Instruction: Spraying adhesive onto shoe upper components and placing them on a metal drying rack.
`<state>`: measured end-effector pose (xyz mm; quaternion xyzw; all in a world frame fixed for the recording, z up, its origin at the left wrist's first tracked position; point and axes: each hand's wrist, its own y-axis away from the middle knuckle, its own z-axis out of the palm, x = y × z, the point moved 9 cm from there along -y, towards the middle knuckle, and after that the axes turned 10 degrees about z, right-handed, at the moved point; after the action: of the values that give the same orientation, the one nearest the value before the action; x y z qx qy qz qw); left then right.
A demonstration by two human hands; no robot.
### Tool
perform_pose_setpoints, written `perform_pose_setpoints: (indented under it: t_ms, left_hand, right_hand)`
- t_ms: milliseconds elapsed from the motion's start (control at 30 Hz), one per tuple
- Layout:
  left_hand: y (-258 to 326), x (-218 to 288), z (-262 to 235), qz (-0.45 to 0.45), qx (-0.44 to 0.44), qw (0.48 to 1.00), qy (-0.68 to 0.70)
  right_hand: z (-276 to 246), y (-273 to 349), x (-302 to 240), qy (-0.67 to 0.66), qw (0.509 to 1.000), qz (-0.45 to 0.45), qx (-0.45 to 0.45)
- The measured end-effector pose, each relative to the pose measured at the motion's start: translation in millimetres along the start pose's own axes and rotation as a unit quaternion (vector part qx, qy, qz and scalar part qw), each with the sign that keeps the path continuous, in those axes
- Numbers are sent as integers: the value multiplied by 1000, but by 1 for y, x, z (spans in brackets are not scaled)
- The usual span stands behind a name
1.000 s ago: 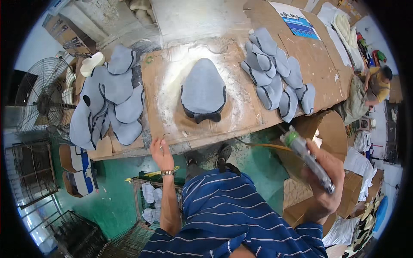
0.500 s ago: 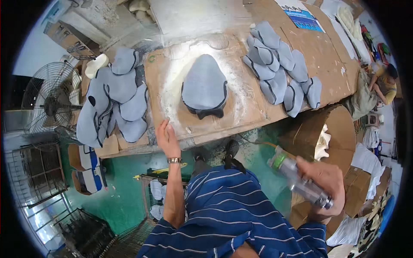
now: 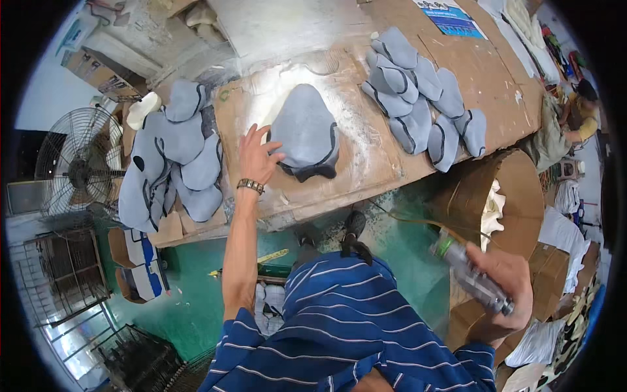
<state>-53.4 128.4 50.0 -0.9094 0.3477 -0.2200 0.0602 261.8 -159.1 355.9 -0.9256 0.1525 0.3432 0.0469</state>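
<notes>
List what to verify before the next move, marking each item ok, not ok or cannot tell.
1. Tool held: ok; the right hand grips the grey tool.
2. Grey pad apart from the left pile and right pile: ok.
3. Left hand by the pad's left edge: ok.
4. Firm fingertip contact there: cannot tell.
5. Tool over the pad: not ok; it is off to the right.
6. Cardboard sheet clean: not ok; pale powder marks it.

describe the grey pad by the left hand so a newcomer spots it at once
On the cardboard-covered table, look between the left pile and right pile. The grey pad there has the left hand at its left edge; unlike its heaped neighbours, it sits alone beside white dust.
</notes>
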Motion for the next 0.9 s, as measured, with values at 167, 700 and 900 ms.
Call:
perform_pose_setpoints:
  t_ms: [167,700,900]
  left_hand:
    - [-20,-9,-12,34,29,999,24]
    - [-76,11,-61,50,16,997,60]
    - [-63,32,-33,12,-161,974,160]
  right_hand:
    - [17,8,9,-43,996,-6,-78]
    - [41,16,-15,-59,991,17,-115]
    - [43,27,-10,-59,989,24,-130]
